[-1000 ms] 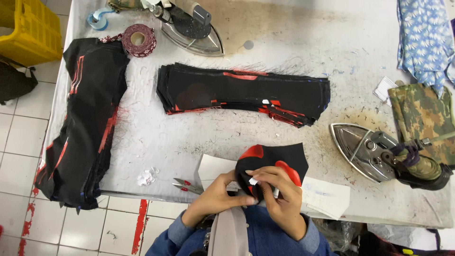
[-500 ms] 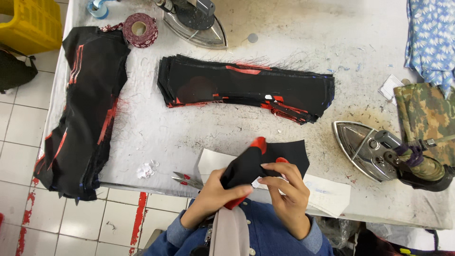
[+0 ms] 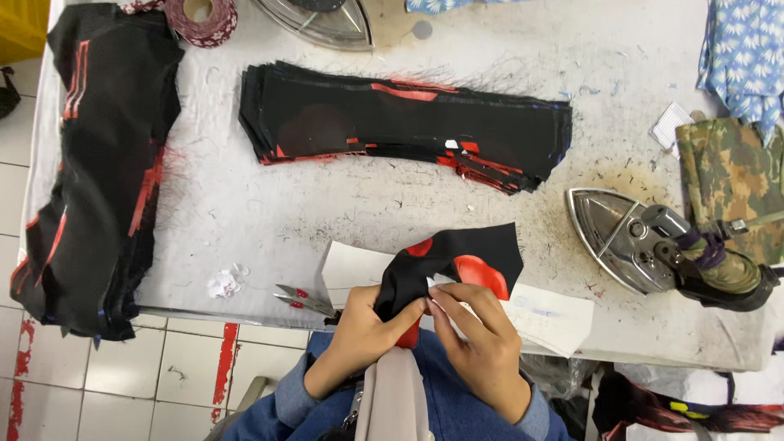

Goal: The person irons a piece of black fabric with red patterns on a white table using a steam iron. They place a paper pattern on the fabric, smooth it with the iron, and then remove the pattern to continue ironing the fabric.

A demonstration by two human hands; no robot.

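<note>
A black fabric piece with red patches rises from the table's near edge, pinched at its lower end by both hands. My left hand grips the folded black cloth from the left. My right hand holds its lower edge from the right, fingertips meeting the left thumb. Beneath the cloth lies a white paper sheet. Small red-handled snips rest just left of my left hand.
A long stack of black and red cut pieces lies across the table's middle. A bigger black pile hangs over the left edge. One iron lies on its side at right, another at top. Tape roll, camouflage cloth, blue floral cloth.
The view has moved closer to the table. My hands have lifted and unfolded the black piece slightly, showing more of its red patches.
</note>
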